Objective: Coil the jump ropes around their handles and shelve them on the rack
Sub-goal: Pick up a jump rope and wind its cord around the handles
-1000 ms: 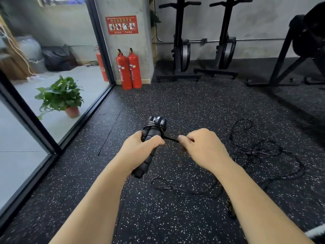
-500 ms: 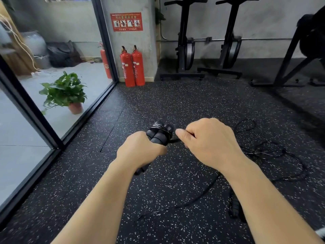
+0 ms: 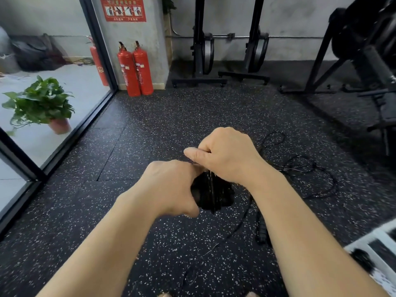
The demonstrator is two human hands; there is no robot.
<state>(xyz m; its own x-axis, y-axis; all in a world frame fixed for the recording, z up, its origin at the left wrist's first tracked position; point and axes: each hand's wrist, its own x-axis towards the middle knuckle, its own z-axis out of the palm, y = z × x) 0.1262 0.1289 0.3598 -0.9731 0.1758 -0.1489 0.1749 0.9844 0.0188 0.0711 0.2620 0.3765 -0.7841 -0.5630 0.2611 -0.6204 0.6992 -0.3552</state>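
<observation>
My left hand grips a black jump rope handle with cord wound round it; the bundle is blurred and now points toward me. My right hand is above and just behind it, pinching the thin black rope between thumb and fingers. The loose rope runs down from the bundle across the floor. A second black handle lies on the floor under my right forearm. More black rope lies tangled in loops on the floor to the right.
Speckled black rubber floor all round. Two red fire extinguishers stand at a pillar ahead left, beside a glass wall with a potted plant behind it. Black gym machines stand at the back and right. A white frame shows at bottom right.
My left hand tipped the wound handle over so its end faces me. My right hand rose and moved over the bundle, carrying the rope round it. The loose rope on the floor was drawn closer.
</observation>
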